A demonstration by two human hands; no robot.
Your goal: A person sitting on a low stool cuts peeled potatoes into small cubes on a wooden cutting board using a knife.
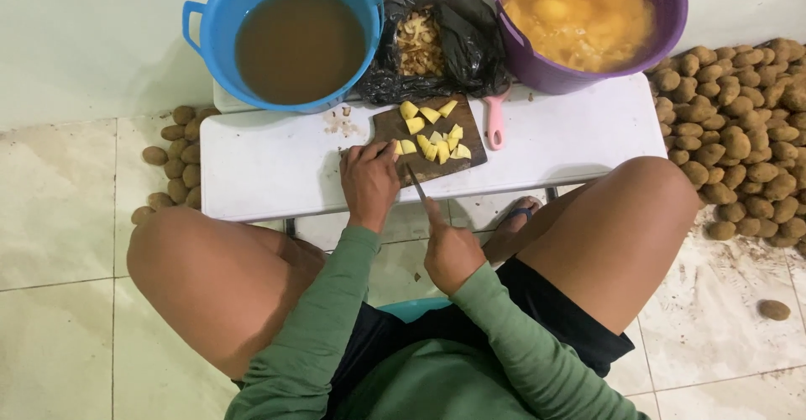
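Observation:
A dark wooden cutting board (470, 131) lies on a low white table (277, 164), with several yellow potato chunks (434, 130) on it. My left hand (369, 181) rests at the board's near left corner, fingers pressing a piece of potato. My right hand (451, 250) grips a knife (417, 184) whose blade points toward the board, close beside my left hand.
A blue tub of brown water (290, 38) and a purple tub of cut potatoes in yellow water (583, 17) stand at the table's back, a black bag of peels (432, 42) between them. Unpeeled potatoes are heaped on the floor right (743, 143) and left (172, 164). My bare knees flank the table.

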